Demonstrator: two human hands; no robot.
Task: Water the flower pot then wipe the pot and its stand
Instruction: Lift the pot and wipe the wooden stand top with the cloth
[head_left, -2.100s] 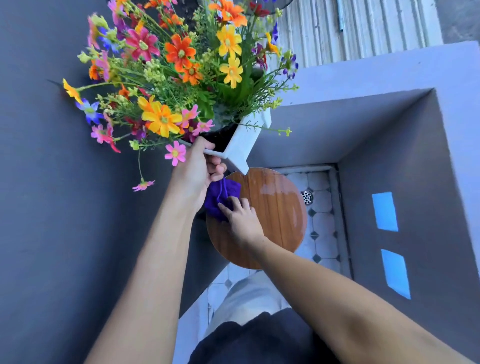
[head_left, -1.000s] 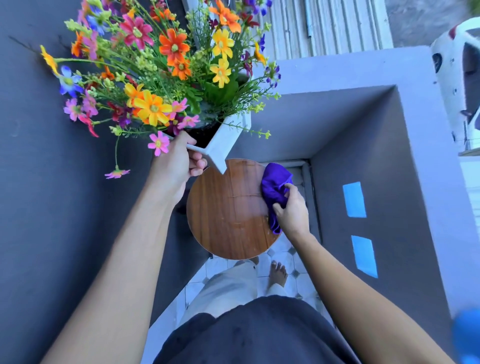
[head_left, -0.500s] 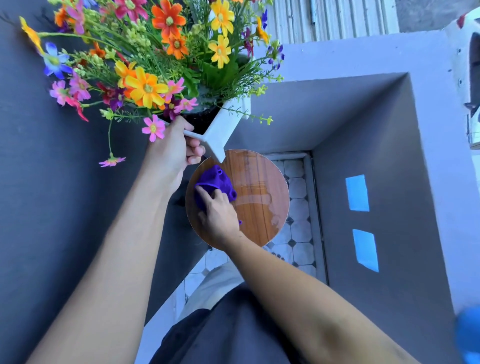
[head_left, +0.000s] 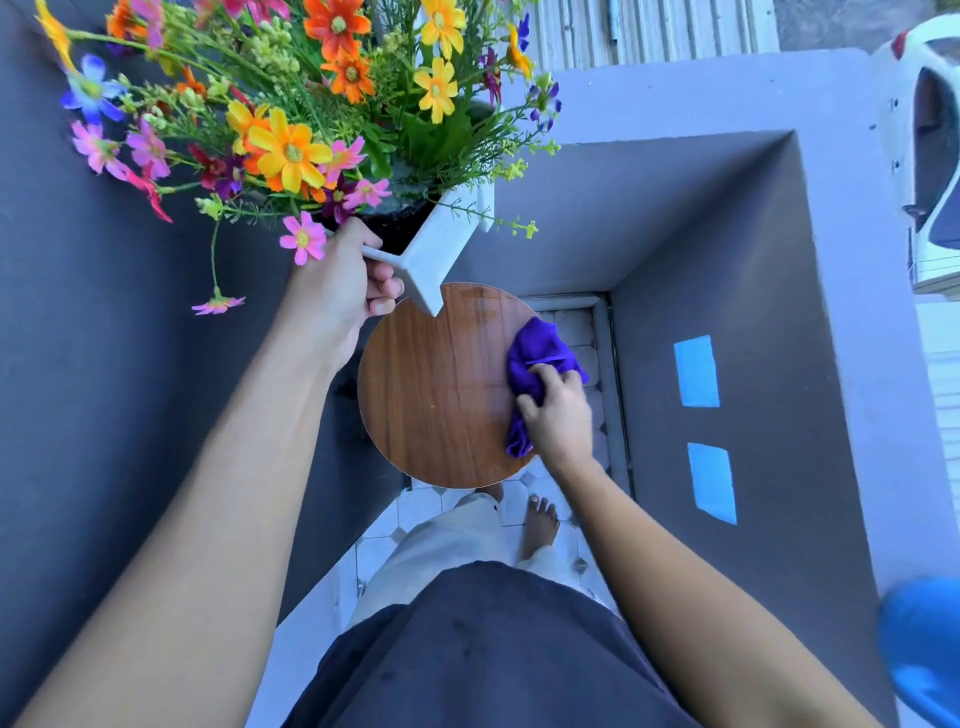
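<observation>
My left hand (head_left: 345, 283) grips the rim of a white square flower pot (head_left: 441, 244) full of bright flowers (head_left: 291, 150), holding it lifted above the far-left edge of the stand. Below it is the round wooden stand top (head_left: 436, 395), with a wet sheen near its far side. A bunched purple cloth (head_left: 537, 358) is pressed on the stand's right edge by my right hand (head_left: 558, 415).
Dark grey walls close in on the left and right, with two blue tape patches (head_left: 697, 371) on the right wall. White tiled floor (head_left: 415, 512) and my bare foot (head_left: 540, 525) lie below the stand. A blue object (head_left: 924, 649) shows at the lower right edge.
My right hand has swept the purple cloth from the stand's left side across to its right edge. The left hand still holds the pot up.
</observation>
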